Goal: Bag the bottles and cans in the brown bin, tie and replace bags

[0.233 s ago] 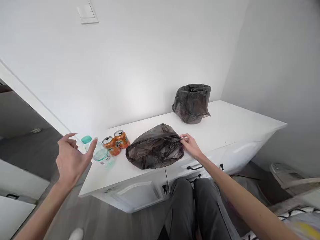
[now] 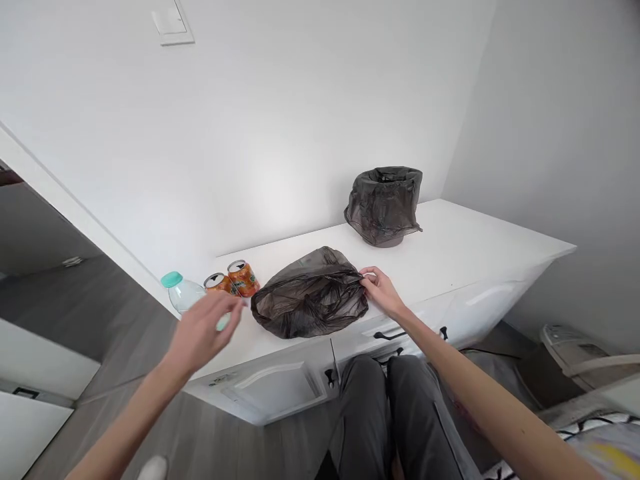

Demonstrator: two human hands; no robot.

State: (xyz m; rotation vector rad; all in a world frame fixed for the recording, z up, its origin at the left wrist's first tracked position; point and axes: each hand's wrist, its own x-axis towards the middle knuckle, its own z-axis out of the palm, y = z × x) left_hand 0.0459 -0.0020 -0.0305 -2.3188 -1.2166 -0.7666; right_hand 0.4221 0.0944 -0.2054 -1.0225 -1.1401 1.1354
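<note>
My right hand point(image 2: 379, 291) pinches the right edge of a dark, see-through plastic garbage bag point(image 2: 310, 293) that lies crumpled on the white cabinet top. To the bag's left, my left hand point(image 2: 203, 331) hovers with thumb and fingers apart and nothing between them, its fingertips close to the bag's left edge. Behind that hand stands a clear plastic bottle point(image 2: 184, 293) with a green cap, its lower part hidden. Two orange drink cans, a near can point(image 2: 219, 283) partly covered by my fingers and a far can point(image 2: 244, 279), stand beside the bottle.
A small bin lined with a dark bag point(image 2: 385, 207) stands at the back of the cabinet top point(image 2: 480, 247), against the wall. Black handles point(image 2: 329, 378) stick out of the cabinet front. My legs point(image 2: 367, 413) are close below the front edge. A doorway opens on the left.
My left hand has moved right and toward me, from beside the bottle to near the garbage bag's left edge. My right hand keeps its place on the bag.
</note>
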